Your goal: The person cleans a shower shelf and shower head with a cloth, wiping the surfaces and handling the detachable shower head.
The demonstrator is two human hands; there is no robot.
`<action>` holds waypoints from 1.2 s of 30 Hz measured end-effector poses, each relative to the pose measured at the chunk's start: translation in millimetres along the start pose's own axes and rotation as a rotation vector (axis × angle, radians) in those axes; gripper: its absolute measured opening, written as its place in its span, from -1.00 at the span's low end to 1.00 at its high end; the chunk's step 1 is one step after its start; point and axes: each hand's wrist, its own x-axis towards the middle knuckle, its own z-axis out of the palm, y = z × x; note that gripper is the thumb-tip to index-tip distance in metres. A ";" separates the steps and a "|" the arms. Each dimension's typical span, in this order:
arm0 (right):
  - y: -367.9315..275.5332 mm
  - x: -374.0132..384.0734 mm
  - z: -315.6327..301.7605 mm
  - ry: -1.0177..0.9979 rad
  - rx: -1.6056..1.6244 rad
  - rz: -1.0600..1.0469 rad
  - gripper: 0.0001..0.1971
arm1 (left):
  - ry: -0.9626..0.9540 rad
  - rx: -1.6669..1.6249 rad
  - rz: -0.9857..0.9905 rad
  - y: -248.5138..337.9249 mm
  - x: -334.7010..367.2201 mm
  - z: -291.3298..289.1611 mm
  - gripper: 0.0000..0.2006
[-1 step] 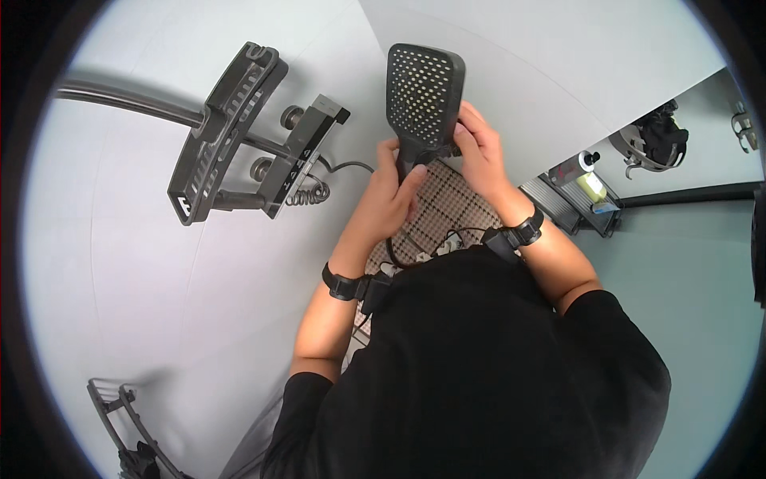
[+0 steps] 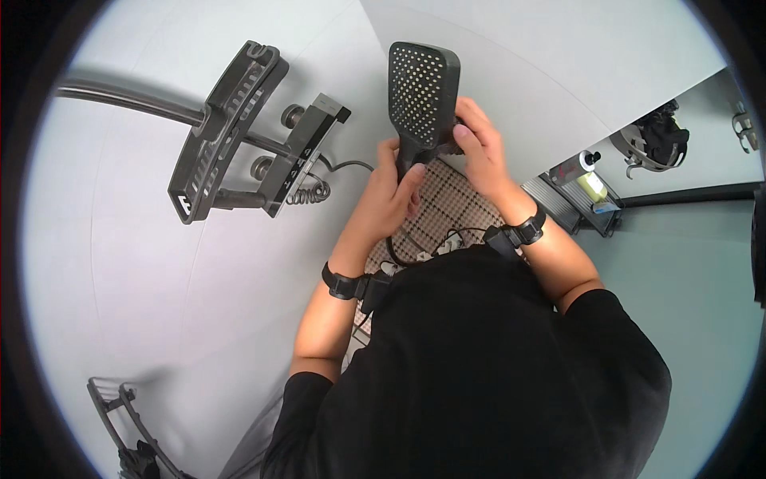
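A black handheld shower head [image 2: 415, 92] stands upright in front of me, its dotted spray face turned toward me and a little left. My left hand [image 2: 391, 191] is closed around its handle, thumb on the near side. Beside the neck, my right hand [image 2: 481, 148] pinches a dark piece [image 2: 448, 144] that touches the back of the shower head. Most of that piece is hidden, so I cannot tell its kind. A black hose [image 2: 391, 251] shows below my left hand.
A dark wall shelf [image 2: 219, 148] and a shower mixer [image 2: 299, 164] with knobs and a coiled hose [image 2: 309, 194] jut out at left. At right, a rack [image 2: 554, 203] holds bottles [image 2: 592, 186]; a basket [image 2: 650, 152] hangs above. Checked mat [image 2: 455, 195] lies below.
The shower head has turned slightly about its handle, so its spray face looks narrower and more of its right side shows. My right hand has shifted very slightly.
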 end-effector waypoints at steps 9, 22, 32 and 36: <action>-30.1 13.8 19.8 0.205 -0.157 -0.084 -0.43 | 0.081 0.107 0.167 5.5 -3.4 4.9 -0.60; -14.9 46.8 7.7 -0.043 -0.544 -0.448 -0.45 | -0.060 -0.238 0.016 -23.4 -3.6 7.5 -0.65; -17.0 9.3 0.6 -0.344 -0.472 -0.502 -0.67 | -0.077 -0.360 0.064 -36.1 -7.7 0.8 -0.70; -22.4 51.3 6.4 -0.075 -0.464 -0.365 -0.77 | -0.141 -0.422 0.027 -28.0 -11.2 2.3 -0.70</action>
